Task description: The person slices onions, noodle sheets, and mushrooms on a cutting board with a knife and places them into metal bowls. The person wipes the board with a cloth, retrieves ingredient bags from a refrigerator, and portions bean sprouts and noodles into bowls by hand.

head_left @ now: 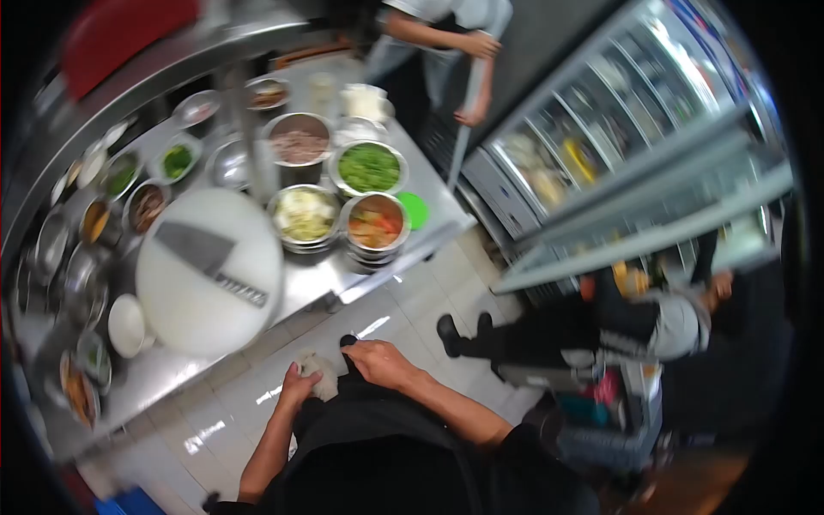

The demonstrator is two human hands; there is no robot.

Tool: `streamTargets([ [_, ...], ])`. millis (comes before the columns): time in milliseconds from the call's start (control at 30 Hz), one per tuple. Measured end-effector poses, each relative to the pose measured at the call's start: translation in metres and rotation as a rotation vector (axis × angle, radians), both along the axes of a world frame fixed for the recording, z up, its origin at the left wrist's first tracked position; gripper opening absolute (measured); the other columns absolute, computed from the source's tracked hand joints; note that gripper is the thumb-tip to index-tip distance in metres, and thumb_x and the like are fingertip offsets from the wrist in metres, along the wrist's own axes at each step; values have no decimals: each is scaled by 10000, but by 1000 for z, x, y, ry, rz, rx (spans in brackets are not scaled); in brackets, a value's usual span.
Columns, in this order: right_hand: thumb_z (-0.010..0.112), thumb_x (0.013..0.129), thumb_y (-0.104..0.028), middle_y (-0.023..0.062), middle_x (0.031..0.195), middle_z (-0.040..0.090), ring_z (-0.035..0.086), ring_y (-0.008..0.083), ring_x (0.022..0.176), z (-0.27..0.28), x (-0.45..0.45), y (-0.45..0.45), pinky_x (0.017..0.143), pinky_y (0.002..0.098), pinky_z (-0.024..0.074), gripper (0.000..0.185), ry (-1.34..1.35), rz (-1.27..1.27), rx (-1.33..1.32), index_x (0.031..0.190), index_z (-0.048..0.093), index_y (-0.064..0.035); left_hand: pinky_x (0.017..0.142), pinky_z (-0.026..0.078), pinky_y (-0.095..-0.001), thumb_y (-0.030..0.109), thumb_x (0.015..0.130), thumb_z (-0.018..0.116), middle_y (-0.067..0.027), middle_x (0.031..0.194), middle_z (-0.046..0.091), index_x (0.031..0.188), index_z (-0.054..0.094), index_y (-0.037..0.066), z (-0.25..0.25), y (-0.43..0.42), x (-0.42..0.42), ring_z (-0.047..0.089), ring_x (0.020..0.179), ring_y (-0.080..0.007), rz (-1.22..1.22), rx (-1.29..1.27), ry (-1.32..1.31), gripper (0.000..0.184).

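Observation:
My left hand (299,384) is closed around a crumpled whitish cloth (320,375), held low in front of my body. Close by on the right, my right hand (379,362) has its fingers curled together; whatever is in them, if anything, cannot be made out. Both hands are over the floor, short of the steel table (300,296). On that table lies a thick round white cutting board (193,305), with a cleaver (202,251) flat on top. Neither hand touches the board or the cleaver.
Steel pots of chopped greens (369,166), pale sliced vegetables (305,215) and orange-red pieces (375,225) stand along the table. Several bowls crowd its far side. A glass-door fridge (592,112) stands open at right, a person (678,326) beside it. Another person (455,34) grips a pole.

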State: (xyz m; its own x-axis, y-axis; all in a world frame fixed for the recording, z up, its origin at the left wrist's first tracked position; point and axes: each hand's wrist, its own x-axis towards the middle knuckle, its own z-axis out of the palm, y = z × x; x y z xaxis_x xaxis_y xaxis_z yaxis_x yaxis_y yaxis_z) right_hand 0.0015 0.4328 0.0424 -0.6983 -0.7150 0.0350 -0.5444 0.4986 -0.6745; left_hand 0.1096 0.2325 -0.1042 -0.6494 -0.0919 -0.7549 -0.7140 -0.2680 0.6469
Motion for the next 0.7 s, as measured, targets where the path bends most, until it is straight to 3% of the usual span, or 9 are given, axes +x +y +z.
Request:
streamTargets([
  [167,585,832,-37,142,890,648,634,330,805,0,27,88,725,377,522,246,-56,-487,-20,1071,644,-42,774,523,-318,179,798,733,-125,1065,624,1280,437,-5,70,74,-107,629,933,-200,-454,66,222,595],
  [200,582,842,-45,142,896,650,635,328,803,-1,33,105,724,374,523,240,-43,-580,-41,1073,646,-46,796,500,-293,187,805,731,-124,1071,626,1252,463,-23,107,94,-134,613,943,-174,-597,-95,254,562],
  [233,579,851,-53,142,903,651,637,326,801,-2,38,121,722,372,525,234,-31,-669,-64,1074,648,-50,791,497,-293,195,815,722,-118,1042,635,1225,488,-32,90,111,-155,607,927,-162,-579,-52,435,524],
  [367,562,869,-73,144,924,652,637,329,831,-13,41,179,746,379,523,240,-16,-871,-101,1094,642,-52,752,499,-308,218,822,709,-113,1038,632,1235,485,-21,162,184,-260,602,886,-160,-589,-290,869,527],
  [433,557,877,-85,147,933,653,635,334,850,-22,36,211,760,384,522,239,-12,-922,-112,1099,639,-56,734,507,-364,227,805,706,-161,1008,655,1260,470,11,172,208,-316,641,874,-234,-527,-431,946,557],
  [500,549,889,-111,151,981,645,627,336,899,-31,31,245,789,397,515,241,-27,-991,-132,1109,638,-67,730,500,-435,254,787,700,-215,960,663,1286,449,49,206,234,-354,653,879,-340,-629,-1021,784,595],
  [567,545,895,-122,154,1013,641,622,335,923,-38,33,284,799,399,511,242,-64,-1074,-107,1112,639,-72,786,495,-463,298,746,722,-248,950,654,1264,501,74,173,241,-396,629,916,-402,-690,-1255,798,606],
  [633,535,891,-125,156,1048,637,612,340,961,-45,37,322,833,404,499,254,-99,-1158,-93,1117,633,-61,868,484,-446,311,697,762,-243,1051,644,1244,549,50,204,268,-406,622,990,-383,-1114,-1269,520,642],
  [700,519,881,-112,159,1044,638,603,350,983,-52,41,355,864,417,488,268,-104,-1232,-110,1119,624,-51,977,433,-413,316,659,816,-241,1235,568,1265,522,-28,210,314,-405,546,1148,-375,-971,-1165,694,756],
])
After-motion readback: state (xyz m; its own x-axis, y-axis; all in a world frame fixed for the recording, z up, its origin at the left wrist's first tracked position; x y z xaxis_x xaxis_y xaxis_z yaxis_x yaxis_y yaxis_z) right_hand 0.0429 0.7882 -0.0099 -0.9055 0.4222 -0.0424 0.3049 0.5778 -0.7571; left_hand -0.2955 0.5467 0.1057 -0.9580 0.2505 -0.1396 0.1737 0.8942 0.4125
